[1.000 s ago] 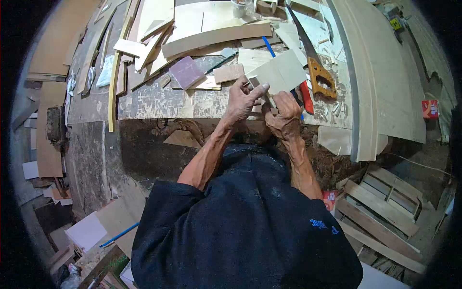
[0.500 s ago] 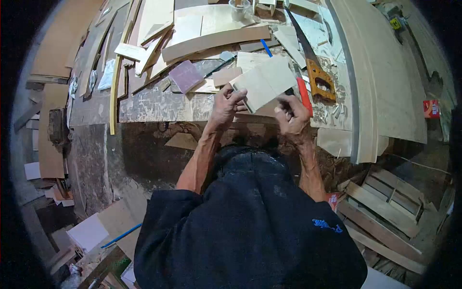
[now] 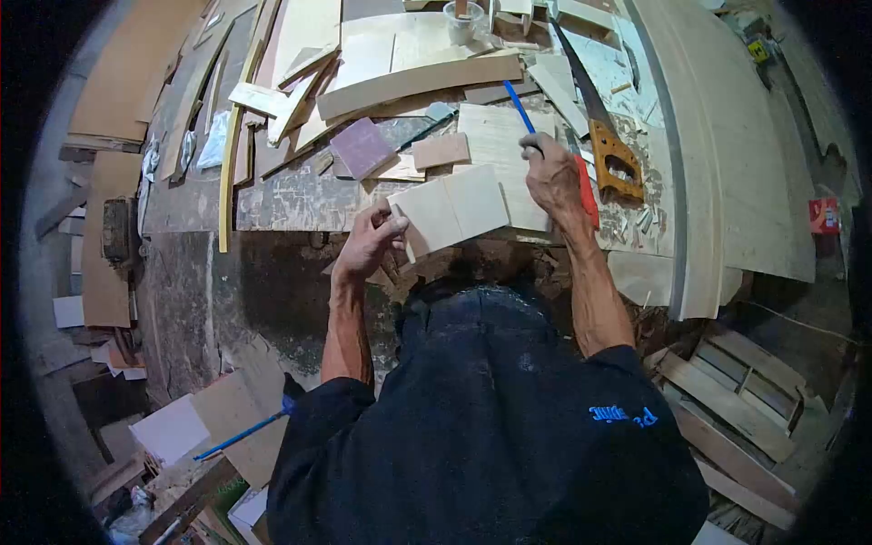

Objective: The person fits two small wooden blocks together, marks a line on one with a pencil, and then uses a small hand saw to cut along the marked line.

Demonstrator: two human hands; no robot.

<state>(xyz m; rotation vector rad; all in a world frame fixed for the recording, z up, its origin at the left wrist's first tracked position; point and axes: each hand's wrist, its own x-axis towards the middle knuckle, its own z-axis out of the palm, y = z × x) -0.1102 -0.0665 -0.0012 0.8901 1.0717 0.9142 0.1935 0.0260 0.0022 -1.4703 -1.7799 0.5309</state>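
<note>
My left hand (image 3: 371,241) grips the left end of a pale wooden piece (image 3: 450,213), which has a line across its face and a thin strip at its left end. The piece is tilted over the workbench's front edge. My right hand (image 3: 554,177) is apart from it, with fingers bent at the lower end of a blue stick-like thing (image 3: 520,106); whether they hold it is hard to tell. Just right of that hand lies a red object (image 3: 587,193). Under the hand is a pale board (image 3: 510,136).
A handsaw with an orange handle (image 3: 616,163) lies on the right of the workbench (image 3: 300,198). A purple square block (image 3: 364,148), a small wooden block (image 3: 440,152) and a long curved strip (image 3: 418,86) lie behind my hands. A plastic cup (image 3: 461,27) stands further back.
My left hand has moved left with the wooden piece. My right hand has come away from the piece and moved up to the blue thing.
</note>
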